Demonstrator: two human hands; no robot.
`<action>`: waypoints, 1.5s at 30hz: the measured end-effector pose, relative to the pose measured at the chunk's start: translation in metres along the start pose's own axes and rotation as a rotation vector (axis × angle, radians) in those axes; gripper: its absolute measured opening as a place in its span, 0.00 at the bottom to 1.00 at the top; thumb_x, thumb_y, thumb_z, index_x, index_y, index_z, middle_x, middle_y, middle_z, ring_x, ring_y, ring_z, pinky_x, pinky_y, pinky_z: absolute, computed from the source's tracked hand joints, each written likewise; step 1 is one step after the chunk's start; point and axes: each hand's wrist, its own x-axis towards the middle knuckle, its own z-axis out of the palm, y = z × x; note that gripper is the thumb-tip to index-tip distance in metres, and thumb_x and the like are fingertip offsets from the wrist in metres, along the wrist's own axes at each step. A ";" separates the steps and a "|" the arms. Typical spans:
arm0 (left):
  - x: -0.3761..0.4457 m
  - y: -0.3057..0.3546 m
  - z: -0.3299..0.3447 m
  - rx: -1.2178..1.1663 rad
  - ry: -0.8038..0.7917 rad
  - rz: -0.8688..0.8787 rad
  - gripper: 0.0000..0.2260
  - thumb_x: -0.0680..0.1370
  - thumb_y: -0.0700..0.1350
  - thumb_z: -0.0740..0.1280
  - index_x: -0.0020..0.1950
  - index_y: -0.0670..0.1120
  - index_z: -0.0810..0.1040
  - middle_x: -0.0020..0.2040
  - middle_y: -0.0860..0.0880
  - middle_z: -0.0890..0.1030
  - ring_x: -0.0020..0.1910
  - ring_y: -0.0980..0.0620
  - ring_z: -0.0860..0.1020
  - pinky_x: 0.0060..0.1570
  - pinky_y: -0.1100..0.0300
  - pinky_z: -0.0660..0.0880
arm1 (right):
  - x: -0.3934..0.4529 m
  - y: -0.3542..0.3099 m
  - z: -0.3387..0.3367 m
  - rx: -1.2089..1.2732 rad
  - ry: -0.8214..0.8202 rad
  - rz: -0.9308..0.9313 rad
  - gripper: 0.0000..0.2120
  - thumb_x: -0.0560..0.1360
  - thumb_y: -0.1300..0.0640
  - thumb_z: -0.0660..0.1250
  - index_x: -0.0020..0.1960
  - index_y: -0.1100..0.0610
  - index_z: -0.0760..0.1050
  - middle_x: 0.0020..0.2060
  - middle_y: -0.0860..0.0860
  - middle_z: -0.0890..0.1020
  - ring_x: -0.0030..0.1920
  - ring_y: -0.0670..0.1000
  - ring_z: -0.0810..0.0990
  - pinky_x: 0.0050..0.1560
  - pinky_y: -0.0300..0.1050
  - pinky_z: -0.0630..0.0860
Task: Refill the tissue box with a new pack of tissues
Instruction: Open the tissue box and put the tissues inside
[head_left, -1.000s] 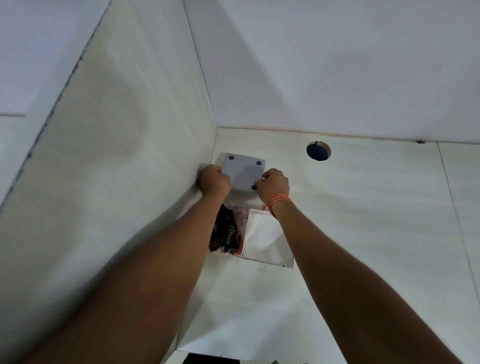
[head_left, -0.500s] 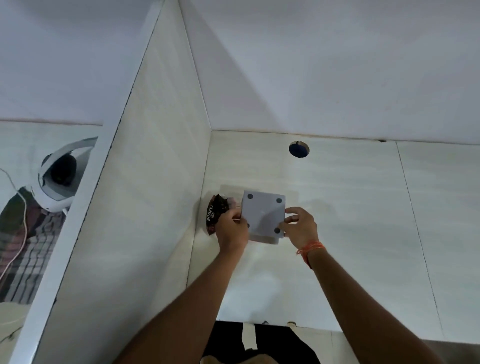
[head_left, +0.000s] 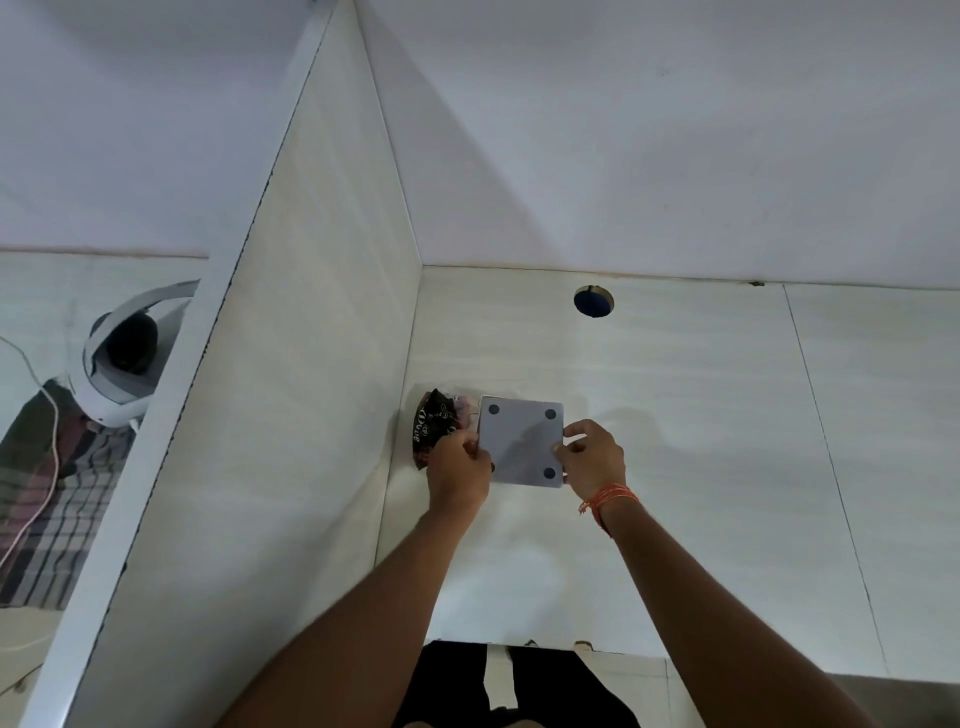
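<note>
At far left a mirror (head_left: 78, 415) reflects the person's headset, apart from the work. Just beside the corner, a dark crinkled wrapper (head_left: 436, 423) sits partly behind the left hand (head_left: 460, 470), whose fingers are closed on the left edge of the grey square tissue box (head_left: 521, 441). The box's face with 3 visible dark pads points at the camera. The right hand (head_left: 592, 457) pinches its right edge, fingers curled. Judged best: keep both grips level and turn the box squarely. The wall hole (head_left: 594, 301) above is no obstacle; the near corner cramps the left elbow.
</note>
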 end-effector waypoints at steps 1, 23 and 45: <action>0.000 0.000 0.000 0.002 0.012 0.010 0.07 0.76 0.35 0.65 0.50 0.39 0.82 0.47 0.44 0.83 0.42 0.50 0.77 0.42 0.60 0.74 | 0.001 0.000 0.001 -0.002 -0.002 0.004 0.08 0.74 0.58 0.70 0.51 0.54 0.74 0.45 0.57 0.85 0.45 0.59 0.84 0.50 0.57 0.83; 0.047 0.011 -0.014 -0.195 -0.362 -0.417 0.21 0.76 0.37 0.64 0.69 0.49 0.74 0.61 0.44 0.80 0.56 0.42 0.81 0.43 0.47 0.82 | 0.012 0.003 0.013 0.264 -0.173 0.249 0.20 0.76 0.68 0.62 0.67 0.57 0.73 0.62 0.59 0.78 0.58 0.64 0.79 0.44 0.59 0.82; 0.046 0.053 -0.013 -0.921 -0.186 -0.355 0.15 0.63 0.49 0.71 0.46 0.46 0.76 0.45 0.42 0.78 0.43 0.44 0.77 0.42 0.53 0.73 | 0.004 -0.057 -0.033 0.908 -0.198 0.290 0.14 0.80 0.58 0.63 0.59 0.68 0.75 0.49 0.64 0.80 0.45 0.62 0.82 0.40 0.56 0.83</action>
